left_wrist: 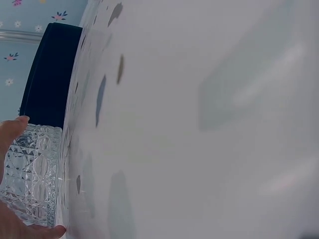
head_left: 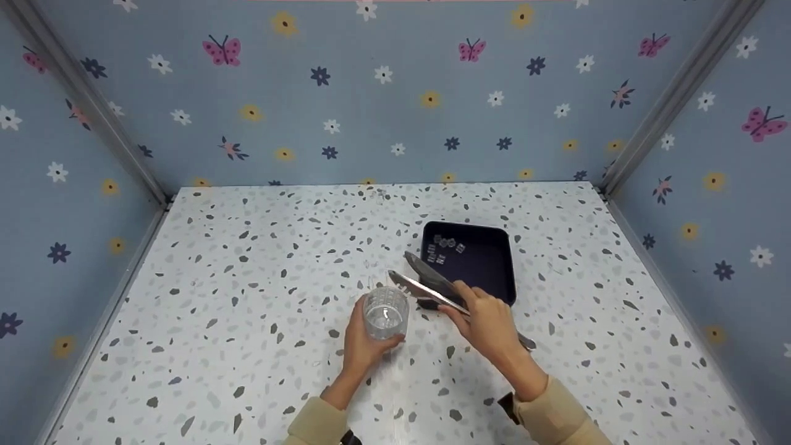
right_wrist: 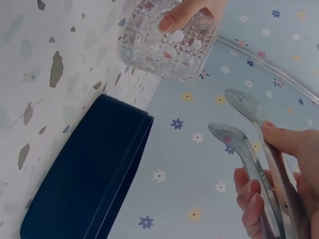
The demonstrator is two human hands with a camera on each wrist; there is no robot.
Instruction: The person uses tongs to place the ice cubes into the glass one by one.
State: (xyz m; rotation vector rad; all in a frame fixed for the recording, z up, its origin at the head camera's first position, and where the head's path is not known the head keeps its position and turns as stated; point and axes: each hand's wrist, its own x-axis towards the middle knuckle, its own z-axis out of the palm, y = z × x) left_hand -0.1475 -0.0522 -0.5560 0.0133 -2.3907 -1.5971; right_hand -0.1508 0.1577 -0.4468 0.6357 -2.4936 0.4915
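My left hand [head_left: 359, 349] grips a clear, cut-pattern glass [head_left: 386, 315] from its left side, fingers and thumb curved around it. The glass stands upright on the table, and its patterned wall [left_wrist: 35, 174] fills the left edge of the left wrist view. Metal tongs [right_wrist: 273, 154] are held in my right hand [head_left: 491, 324], with thumb and fingers on opposite arms. Their tips are spread apart near the glass's upper right rim, and nothing shows between them. Several small clear cubes [head_left: 440, 244] lie in the left part of a dark tray [head_left: 512, 272], partly hidden behind the tongs.
The tray sits right of the glass, beyond my right hand; its dark outer wall [right_wrist: 84, 169] shows in the right wrist view. The speckled white table [head_left: 247, 309] is bounded by blue flower-and-butterfly panels [head_left: 395, 111] at the back and both sides.
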